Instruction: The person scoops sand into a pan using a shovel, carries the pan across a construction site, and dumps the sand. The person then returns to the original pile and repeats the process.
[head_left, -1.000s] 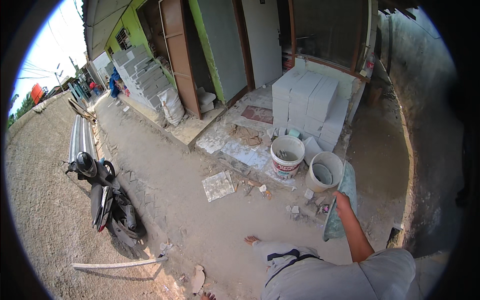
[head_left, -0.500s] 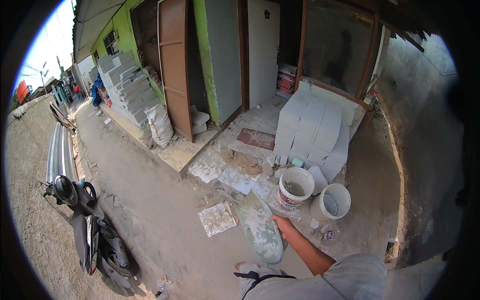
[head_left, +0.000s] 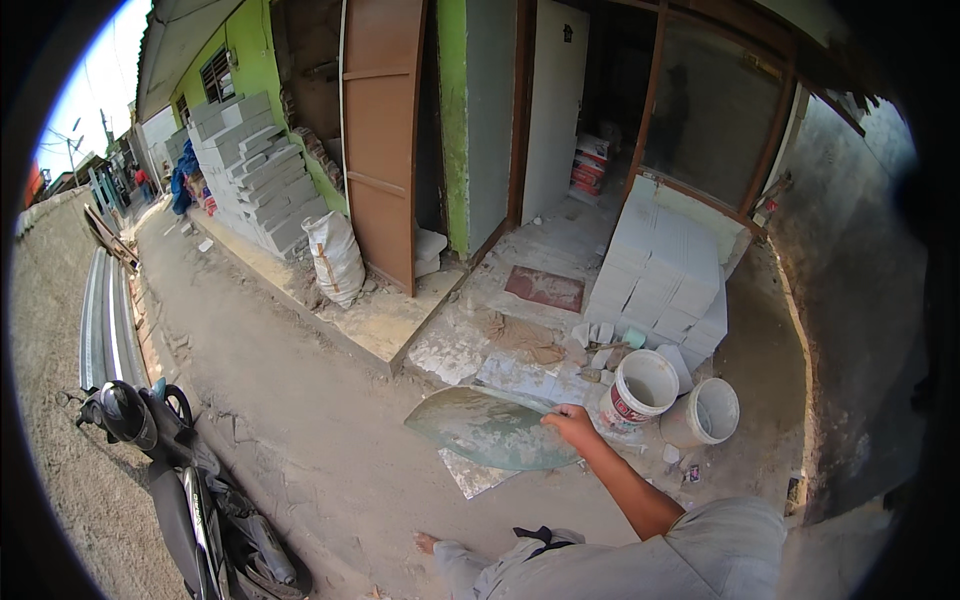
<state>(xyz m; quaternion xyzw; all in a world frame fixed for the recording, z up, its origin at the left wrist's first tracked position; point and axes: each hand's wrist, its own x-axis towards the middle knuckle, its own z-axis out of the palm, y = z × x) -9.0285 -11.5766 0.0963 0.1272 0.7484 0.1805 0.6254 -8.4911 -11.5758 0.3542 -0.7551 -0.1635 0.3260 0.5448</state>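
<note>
My right hand (head_left: 572,426) is closed on the right-hand edge of a greenish curved sheet (head_left: 490,428), glassy-looking and smeared with pale dust. The sheet hangs in front of me, tilted, its long side running left to right and its pointed end to the left. What it is made of I cannot tell for sure. Below it, a pale tile (head_left: 474,474) on the ground is partly covered. Just right of my hand stands a white bucket (head_left: 640,390), with a second bucket (head_left: 703,413) beside it. My left hand does not show.
White blocks (head_left: 660,270) are stacked by the doorway, with more blocks (head_left: 245,175) along the green wall. A white sack (head_left: 335,258) leans near the brown door (head_left: 382,140). At the lower left stands a motorbike (head_left: 200,500). A crumpled cloth (head_left: 522,336) lies before the step.
The greenish sheet has swung from a steep slant to lying more sideways, its far end now pointing left. My view has turned left, and my bare foot has moved left.
</note>
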